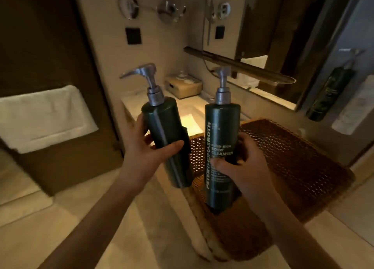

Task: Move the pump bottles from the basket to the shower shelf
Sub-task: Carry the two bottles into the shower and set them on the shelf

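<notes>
I hold two dark green pump bottles with silver pumps above a woven brown basket (293,157). My left hand (147,147) is shut around the left bottle (164,131), which tilts left and hangs over the basket's left edge. My right hand (240,165) grips the right bottle (221,131), upright, its white label facing me and its base low inside the basket. A third dark pump bottle (327,94) hangs on the wall at the right.
The basket rests on a pale stone counter (60,228). Behind it are a lit sink (190,121), a small box (183,86), a dark rail (238,64) under a mirror, and a white towel (44,117) at left.
</notes>
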